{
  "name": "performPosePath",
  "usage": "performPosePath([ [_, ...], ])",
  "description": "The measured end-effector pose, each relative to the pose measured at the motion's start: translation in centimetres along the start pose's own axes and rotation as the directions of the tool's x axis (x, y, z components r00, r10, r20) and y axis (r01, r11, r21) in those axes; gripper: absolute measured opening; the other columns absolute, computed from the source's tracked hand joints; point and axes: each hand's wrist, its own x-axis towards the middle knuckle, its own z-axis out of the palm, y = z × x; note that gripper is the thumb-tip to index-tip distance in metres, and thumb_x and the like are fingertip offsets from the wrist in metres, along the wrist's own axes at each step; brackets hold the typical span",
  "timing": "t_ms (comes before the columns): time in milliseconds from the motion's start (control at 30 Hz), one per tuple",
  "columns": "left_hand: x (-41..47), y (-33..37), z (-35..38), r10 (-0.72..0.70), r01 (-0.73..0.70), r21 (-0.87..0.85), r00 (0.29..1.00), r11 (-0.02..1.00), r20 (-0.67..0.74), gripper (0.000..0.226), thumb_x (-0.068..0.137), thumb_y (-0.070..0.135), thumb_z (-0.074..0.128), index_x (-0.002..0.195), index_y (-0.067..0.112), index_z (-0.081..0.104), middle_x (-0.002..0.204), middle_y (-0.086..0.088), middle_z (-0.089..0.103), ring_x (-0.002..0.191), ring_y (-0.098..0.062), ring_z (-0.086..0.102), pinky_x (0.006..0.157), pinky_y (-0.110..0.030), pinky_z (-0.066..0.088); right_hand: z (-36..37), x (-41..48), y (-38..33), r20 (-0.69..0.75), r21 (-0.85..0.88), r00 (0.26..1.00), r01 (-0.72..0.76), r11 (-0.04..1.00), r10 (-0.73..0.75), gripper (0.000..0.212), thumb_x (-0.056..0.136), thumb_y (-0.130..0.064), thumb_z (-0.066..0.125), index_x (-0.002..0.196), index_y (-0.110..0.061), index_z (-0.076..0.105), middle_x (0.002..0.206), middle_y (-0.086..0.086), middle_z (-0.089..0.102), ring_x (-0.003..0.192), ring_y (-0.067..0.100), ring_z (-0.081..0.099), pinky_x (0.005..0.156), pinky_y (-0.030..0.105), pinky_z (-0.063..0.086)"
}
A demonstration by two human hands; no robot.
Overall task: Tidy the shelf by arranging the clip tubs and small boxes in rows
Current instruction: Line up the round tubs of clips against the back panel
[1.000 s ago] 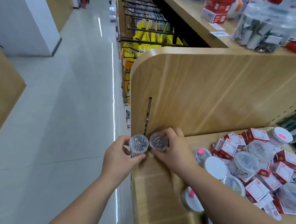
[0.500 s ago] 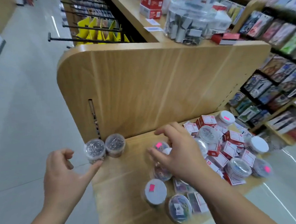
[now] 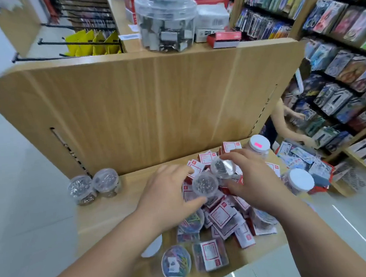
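Upper shelf jar: a big clear jar of binder clips (image 3: pixel 167 31) is standing on the counter above the back panel, well apart from the work.
Shelf: the wooden shelf (image 3: pixel 110 216) is lying bare on its left half, while a loose heap is crowding its right half.
Heap: small red-and-white boxes (image 3: pixel 221 216) are lying tilted over one another, mixed with white-lidded tubs (image 3: pixel 301 182) and tubs of coloured clips (image 3: pixel 176 262) near the front edge.
Started row: two clear tubs of silver clips (image 3: pixel 94 188) are standing upright, touching each other, at the back left corner against the panel.
Left hand: the left hand (image 3: pixel 168 194) is closing thumb and fingers around a clear clip tub (image 3: pixel 205 183) on top of the heap.
Right hand: the right hand (image 3: pixel 251 181) is curling over a second clear tub (image 3: pixel 224 168) just beside the first; the fingers appear to be gripping its rim, though blur is hiding the contact.
Step, as judged: both hands are picking tubs to carry to the row at the left.
Risk, boxes: lifting tubs that are resting on tilted boxes is likely to set those boxes sliding, and the ones near the front edge could be going over it.
Risk, lids: a pinch by the rim alone could be popping a lid and spilling clips.
Risk, row: setting down too hard could be knocking the two standing tubs off the left corner.
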Motion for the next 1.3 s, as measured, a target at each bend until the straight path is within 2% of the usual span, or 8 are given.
performPosePath([
  [233, 1.4, 2.4, 2.0, -0.132, 0.125, 0.112, 0.989, 0.986, 0.061, 0.062, 0.063, 0.066, 0.067, 0.116, 0.039, 0.048, 0.11, 0.012, 0.063, 0.108, -0.017, 0.049, 0.092, -0.037, 0.043, 0.9, 1.2, 1.1, 0.023, 0.038, 0.993, 0.117, 0.992, -0.118, 0.049, 0.08, -0.042, 0.071, 0.124, -0.032, 0.051, 0.122, -0.007, 0.058, 0.111, 0.018, 0.054, 0.087, 0.033, 0.046],
  [367, 0.6, 3.0, 1.5, -0.181, 0.177, -0.076, 0.982, 0.981, -0.048, 0.052, 0.063, 0.05, 0.072, 0.111, 0.04, 0.053, 0.104, 0.012, 0.063, 0.104, -0.015, 0.051, 0.089, -0.036, 0.044, 0.6, 1.3, 1.1, 0.007, 0.044, 0.992, 0.126, 0.991, -0.127, 0.05, 0.081, -0.049, 0.07, 0.123, -0.035, 0.048, 0.121, -0.01, 0.054, 0.109, 0.014, 0.053, 0.079, 0.03, 0.043],
  [533, -1.5, 2.7, -2.6, -0.173, 0.137, -0.162, 0.957, 0.977, -0.234, 0.048, 0.065, 0.042, 0.077, 0.109, 0.04, 0.058, 0.1, 0.024, 0.058, 0.103, -0.003, 0.049, 0.089, -0.026, 0.042, -0.9, 1.9, -1.1, -0.138, 0.218, 0.981, 0.164, 0.962, -0.136, 0.051, 0.077, -0.042, 0.076, 0.118, -0.04, 0.045, 0.109, -0.017, 0.054, 0.102, 0.009, 0.053, 0.08, 0.027, 0.042],
  [600, -2.9, 1.2, -4.8, -0.207, 0.149, -0.203, 0.931, 0.968, -0.302, 0.049, 0.064, 0.038, 0.081, 0.108, 0.039, 0.061, 0.101, 0.026, 0.058, 0.104, -0.001, 0.05, 0.089, -0.024, 0.041, -1.1, 2.2, -3.6, -0.173, 0.283, 0.972, 0.206, 0.937, -0.162, 0.054, 0.076, -0.038, 0.079, 0.117, -0.041, 0.045, 0.108, -0.021, 0.055, 0.101, 0.004, 0.055, 0.081, 0.027, 0.046],
  [733, -6.1, -4.2, -8.3, -0.356, 0.241, -0.318, 0.854, 0.917, -0.38, 0.046, 0.063, 0.029, 0.085, 0.104, 0.038, 0.065, 0.101, 0.022, 0.066, 0.097, 0.0, 0.06, 0.082, -0.022, 0.049, 0.6, 2.8, -9.6, -0.153, 0.398, 0.967, 0.249, 0.883, -0.204, 0.055, 0.073, -0.034, 0.081, 0.116, -0.041, 0.046, 0.107, -0.024, 0.057, 0.1, -0.005, 0.055, 0.075, 0.009, 0.04],
  [900, -9.3, -12.0, -9.8, -0.48, 0.369, -0.327, 0.788, 0.87, -0.386, 0.049, 0.062, 0.026, 0.084, 0.104, 0.042, 0.063, 0.102, 0.019, 0.066, 0.095, 0.0, 0.06, 0.081, -0.023, 0.048, 5.2, 4.4, -15.6, -0.072, 0.456, 0.979, 0.202, 0.866, -0.191, 0.054, 0.072, -0.039, 0.082, 0.113, -0.04, 0.046, 0.108, -0.022, 0.059, 0.099, -0.005, 0.056, 0.081, 0.016, 0.044],
  [1100, -9.6, -17.2, -9.6, -0.464, 0.349, -0.332, 0.796, 0.876, -0.388, 0.05, 0.062, 0.03, 0.085, 0.105, 0.041, 0.061, 0.1, 0.021, 0.064, 0.093, 0.004, 0.058, 0.078, -0.02, 0.047, 9.7, 6.5, -20.3, -0.047, 0.335, 0.989, 0.15, 0.93, -0.143, 0.054, 0.071, -0.045, 0.081, 0.105, -0.042, 0.039, 0.105, -0.022, 0.055, 0.093, 0.0, 0.057, 0.076, 0.025, 0.046],
  [1300, -9.1, -19.0, -8.3, -0.425, 0.286, -0.367, 0.818, 0.885, -0.389, 0.052, 0.061, 0.033, 0.085, 0.105, 0.04, 0.058, 0.101, 0.022, 0.063, 0.09, -0.001, 0.061, 0.073, -0.024, 0.048, 13.0, 7.0, -22.0, -0.074, 0.333, 0.991, 0.128, 0.934, -0.11, 0.053, 0.071, -0.035, 0.082, 0.101, -0.041, 0.038, 0.103, -0.016, 0.052, 0.089, -0.001, 0.049, 0.074, 0.013, 0.038],
])
